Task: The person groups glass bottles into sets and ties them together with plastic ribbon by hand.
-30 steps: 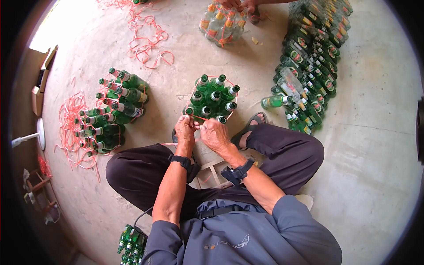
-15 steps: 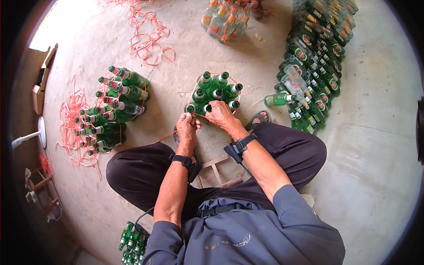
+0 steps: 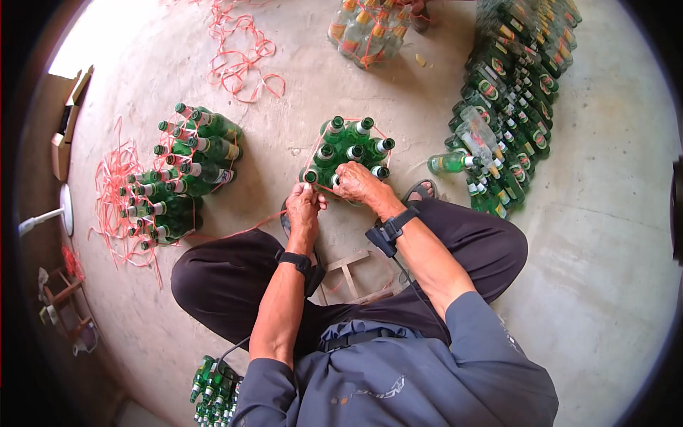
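Several green bottles (image 3: 354, 151) stand upright in a tight cluster on the floor in front of me. A thin pink string (image 3: 311, 149) runs around their necks. My left hand (image 3: 304, 206) is closed on the string at the near left of the cluster, just below one bottle's mouth. From that hand a length of string (image 3: 267, 220) trails left across the floor. My right hand (image 3: 361, 186) is at the near side of the cluster, its fingers curled by a bottle neck; what the fingertips grip is hidden.
Tied green bottles (image 3: 206, 146) and tangled pink string (image 3: 117, 185) lie at the left. More string (image 3: 238, 53) is farther ahead. Clear bottles (image 3: 366, 32) stand at the top. A long bottle pile (image 3: 509, 107) lies right, beside a single bottle (image 3: 448, 162). A wooden frame (image 3: 350, 277) sits between my legs.
My right hand has shifted very slightly along the near edge of the cluster. The whole view has moved a little; the left hand keeps its place by the near left bottle.
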Demonstrator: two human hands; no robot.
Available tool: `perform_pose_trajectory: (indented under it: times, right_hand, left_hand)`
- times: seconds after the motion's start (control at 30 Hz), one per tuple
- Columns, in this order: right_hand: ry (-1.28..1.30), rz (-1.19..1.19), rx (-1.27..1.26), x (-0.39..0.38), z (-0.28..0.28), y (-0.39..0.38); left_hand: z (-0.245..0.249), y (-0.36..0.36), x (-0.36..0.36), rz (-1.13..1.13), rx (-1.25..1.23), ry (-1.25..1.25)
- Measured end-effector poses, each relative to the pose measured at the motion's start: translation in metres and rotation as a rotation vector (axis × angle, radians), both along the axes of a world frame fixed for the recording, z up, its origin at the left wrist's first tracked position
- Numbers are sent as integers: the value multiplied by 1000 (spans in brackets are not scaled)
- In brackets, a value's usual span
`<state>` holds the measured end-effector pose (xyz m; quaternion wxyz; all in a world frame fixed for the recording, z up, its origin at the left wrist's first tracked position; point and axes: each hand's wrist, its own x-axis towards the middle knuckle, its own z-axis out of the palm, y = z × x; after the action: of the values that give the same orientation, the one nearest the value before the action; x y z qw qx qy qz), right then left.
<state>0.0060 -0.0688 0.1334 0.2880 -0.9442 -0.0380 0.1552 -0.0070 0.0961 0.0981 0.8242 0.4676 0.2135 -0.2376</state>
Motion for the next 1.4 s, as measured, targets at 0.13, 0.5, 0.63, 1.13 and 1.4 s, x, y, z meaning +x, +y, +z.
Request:
perform_pose_trajectory:
  times: [0.13, 0.5, 0.63, 1.13, 1.4]
  right_hand:
    - [79, 38, 45, 3, 12, -8]
    - [20, 212, 120, 3, 14, -4]
    - [-1, 221, 119, 3, 6, -4]
    - [115, 220, 64, -10, 9, 9]
    - [213, 127, 201, -14, 15, -1]
  left_hand:
    - [3, 1, 1, -19, 17, 14]
    - [-2, 3, 2, -56, 46, -13]
    - [-1, 2, 3, -48, 28, -12]
    - [2, 0, -1, -35, 27, -44]
    - [-3, -1, -3, -2, 3, -48]
